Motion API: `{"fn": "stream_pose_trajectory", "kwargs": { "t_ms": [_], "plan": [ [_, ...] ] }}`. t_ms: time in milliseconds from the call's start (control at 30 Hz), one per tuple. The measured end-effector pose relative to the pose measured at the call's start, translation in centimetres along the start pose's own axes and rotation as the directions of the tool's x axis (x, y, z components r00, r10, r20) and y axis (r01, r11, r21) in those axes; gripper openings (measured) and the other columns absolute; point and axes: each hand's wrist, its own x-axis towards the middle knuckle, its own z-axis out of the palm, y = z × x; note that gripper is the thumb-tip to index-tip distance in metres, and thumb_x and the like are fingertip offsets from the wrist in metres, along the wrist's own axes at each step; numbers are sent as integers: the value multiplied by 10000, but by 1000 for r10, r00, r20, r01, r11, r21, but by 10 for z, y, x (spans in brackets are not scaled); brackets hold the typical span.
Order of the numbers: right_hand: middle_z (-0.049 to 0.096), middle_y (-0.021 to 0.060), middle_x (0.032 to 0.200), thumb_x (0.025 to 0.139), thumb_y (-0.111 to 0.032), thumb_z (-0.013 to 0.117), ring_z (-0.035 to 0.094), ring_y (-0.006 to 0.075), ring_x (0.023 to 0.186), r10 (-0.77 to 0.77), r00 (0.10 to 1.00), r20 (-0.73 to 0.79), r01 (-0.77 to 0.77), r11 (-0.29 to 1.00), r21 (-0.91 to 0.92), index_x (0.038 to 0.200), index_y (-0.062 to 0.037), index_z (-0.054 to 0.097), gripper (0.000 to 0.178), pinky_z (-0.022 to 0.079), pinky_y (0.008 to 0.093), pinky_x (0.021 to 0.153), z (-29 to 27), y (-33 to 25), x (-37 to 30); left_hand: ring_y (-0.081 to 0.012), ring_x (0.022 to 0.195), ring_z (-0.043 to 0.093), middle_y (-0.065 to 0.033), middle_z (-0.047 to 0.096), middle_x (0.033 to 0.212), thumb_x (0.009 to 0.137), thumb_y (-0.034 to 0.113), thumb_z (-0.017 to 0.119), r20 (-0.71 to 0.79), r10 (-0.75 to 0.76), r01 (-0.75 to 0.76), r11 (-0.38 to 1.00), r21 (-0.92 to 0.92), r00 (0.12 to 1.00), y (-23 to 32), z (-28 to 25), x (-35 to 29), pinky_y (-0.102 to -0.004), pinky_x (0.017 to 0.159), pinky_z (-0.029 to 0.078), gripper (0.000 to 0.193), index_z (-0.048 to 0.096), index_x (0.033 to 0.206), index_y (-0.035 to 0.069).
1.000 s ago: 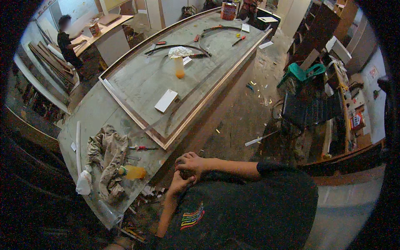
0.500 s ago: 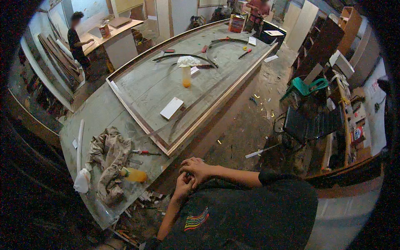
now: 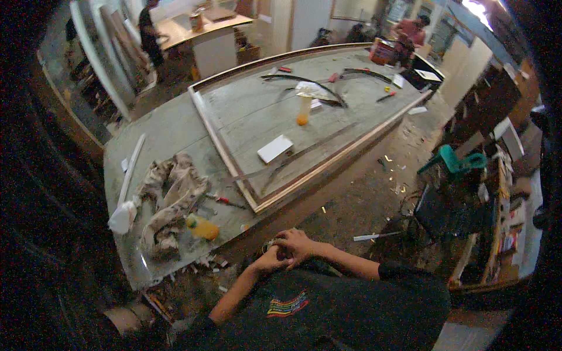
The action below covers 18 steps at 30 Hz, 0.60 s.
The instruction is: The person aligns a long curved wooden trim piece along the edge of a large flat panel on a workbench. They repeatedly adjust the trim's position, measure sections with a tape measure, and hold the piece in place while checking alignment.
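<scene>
Wooden frame (image 3: 213, 130) on your table (image 3: 167, 131) looks joined, dark curved strips (image 3: 331, 92) lie loose inside it, and your left hand (image 3: 269, 260) and right hand (image 3: 298, 243) touch; I cannot tell if they hold anything.

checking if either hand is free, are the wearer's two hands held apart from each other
No, the left hand and the right hand are together in front of the black shirt.

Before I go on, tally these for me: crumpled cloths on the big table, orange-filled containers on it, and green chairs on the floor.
Crumpled cloth: 1
Orange-filled containers: 2 (nearer one, farther one)
Green chair: 1
Total: 4
</scene>
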Motion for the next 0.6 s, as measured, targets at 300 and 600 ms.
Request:
{"fn": "stream_pose_trajectory", "kwargs": {
  "t_ms": [300,600],
  "plan": [
    [426,161,1508,615,-640,896,378,467,1385,-56,997,-50,61,994,96,1445,-251,519,992,293,650,1116,-13,2,9,-261,1310,559,-140,583,1400,882,307,825,-118,114,-132,980,-150,986,-36,6,18,-417,1117,445,726,460,1423,-10],
    [431,158,1517,582,-597,911,372,463,1403,21,998,-56,-14,993,118,1415,-262,554,967,293,644,1122,-10,-1,12,-214,1175,624,-106,655,1252,909,254,802,-122,102,-120,982,-146,987,-45,-2,17,-381,1010,498,571,540,1338,-17]
  ]
}}
